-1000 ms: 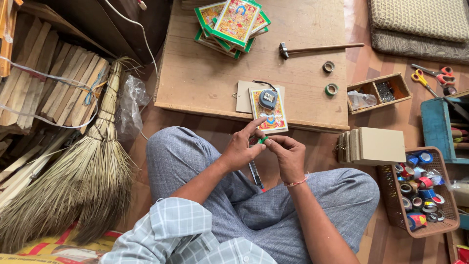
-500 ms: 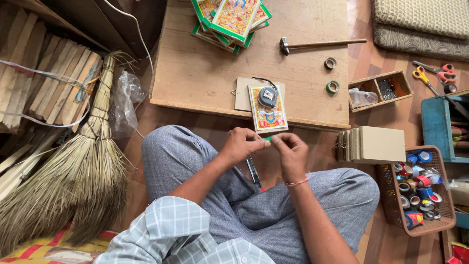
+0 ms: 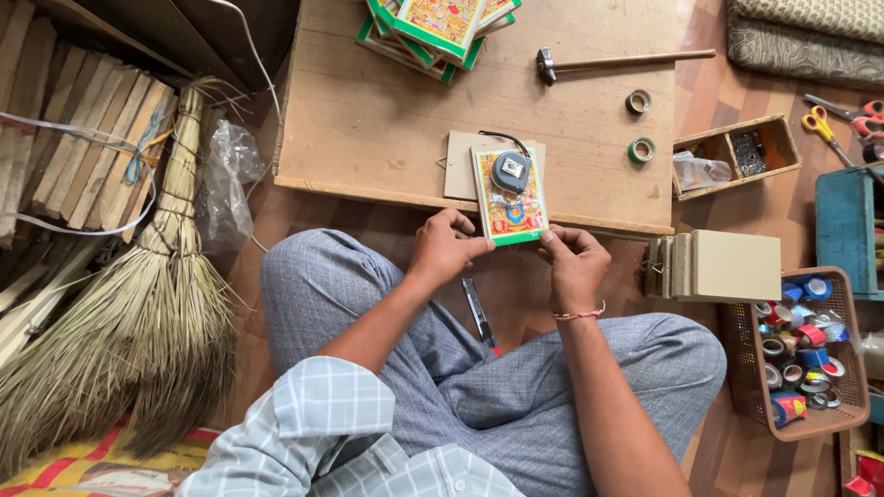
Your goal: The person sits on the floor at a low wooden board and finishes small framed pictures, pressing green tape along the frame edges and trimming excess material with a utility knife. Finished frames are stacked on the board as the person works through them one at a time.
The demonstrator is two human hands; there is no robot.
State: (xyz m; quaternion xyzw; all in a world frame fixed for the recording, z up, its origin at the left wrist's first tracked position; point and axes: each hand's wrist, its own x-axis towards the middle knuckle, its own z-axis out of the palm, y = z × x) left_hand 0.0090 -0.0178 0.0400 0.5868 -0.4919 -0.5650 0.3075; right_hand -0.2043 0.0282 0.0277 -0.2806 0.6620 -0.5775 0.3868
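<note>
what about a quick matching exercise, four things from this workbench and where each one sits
Things:
1. hammer
2. broom
3. scissors
4. basket of tape rolls

Places:
A. floor, left of the low table
B. far part of the table top, right of the picture stack
C. floor at right, beside the person's knee
D. floor, upper right, past the small wooden tray

Pairs: 1-B, 2-A, 3-D, 4-C

1. The small picture card (image 3: pixel 509 198) is bright yellow and red with a green edge. It lies flat at the near edge of the wooden desk (image 3: pixel 368 129).
2. A round grey tape measure (image 3: pixel 510 171) sits on top of it.
</note>
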